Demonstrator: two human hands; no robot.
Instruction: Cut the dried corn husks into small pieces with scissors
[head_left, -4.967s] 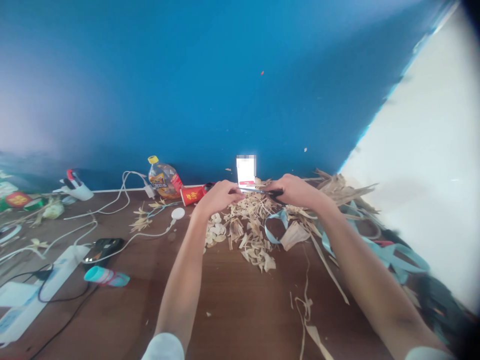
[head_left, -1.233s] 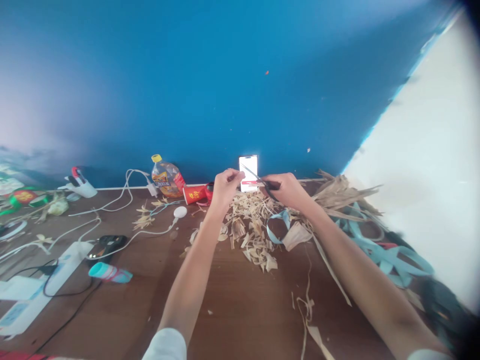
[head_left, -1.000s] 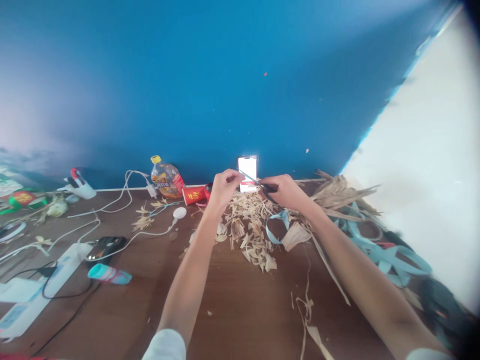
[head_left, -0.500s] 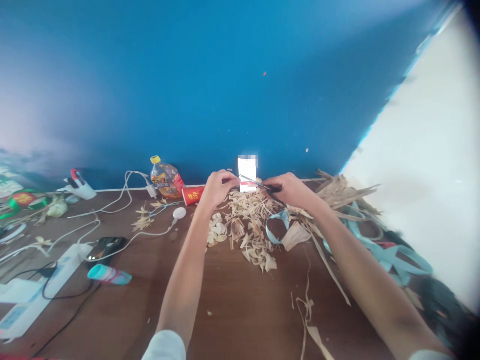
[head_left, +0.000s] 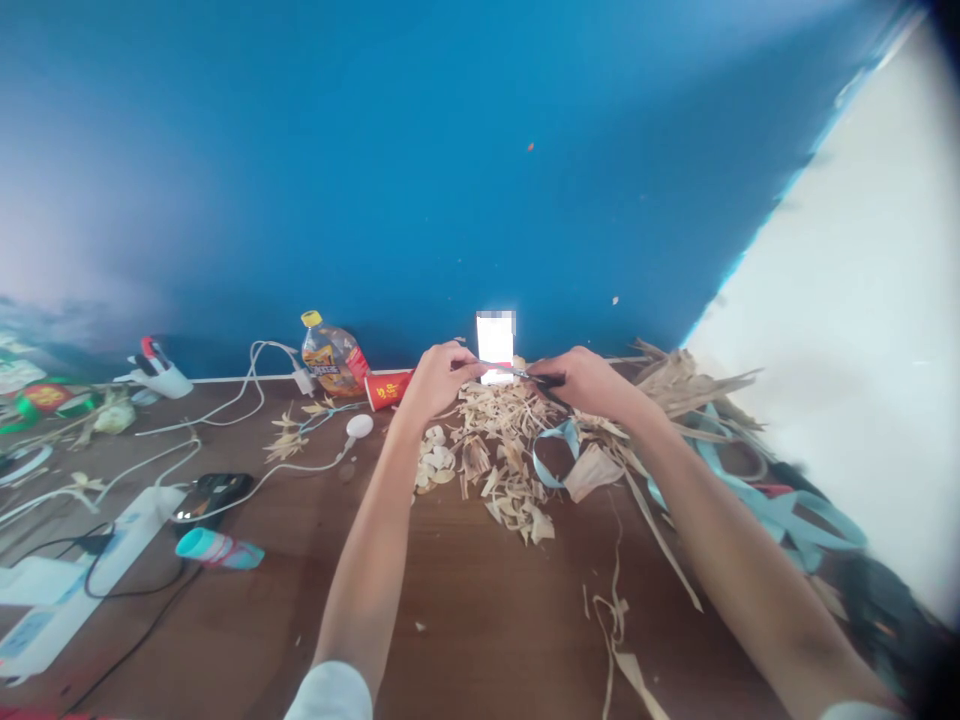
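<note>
My right hand (head_left: 589, 382) is closed around the dark handles of a pair of scissors (head_left: 541, 379), whose thin blades point left. Facing it, my left hand (head_left: 441, 382) has thumb and fingers pinched together near the blade tips; what it pinches is too small to make out. Both hands are above a heap of dry tan husk pieces (head_left: 502, 408). Just behind the blades stands a bright, lit phone-like screen (head_left: 495, 335). Pale round flakes (head_left: 433, 462) lie below my left hand, and a loop of light-blue ribbon (head_left: 547, 470) below my right.
A bottle with a yellow cap (head_left: 334, 358) and a tipped red cup (head_left: 385, 390) are by the wall. A power strip (head_left: 90, 580), cables and a turquoise roll (head_left: 219, 549) lie at left. Long dry husks (head_left: 686, 383) and blue ribbon (head_left: 802, 520) are at right.
The scissor blades, spread apart before, are now closer together. My left fingertips have shifted slightly right and down toward them.
</note>
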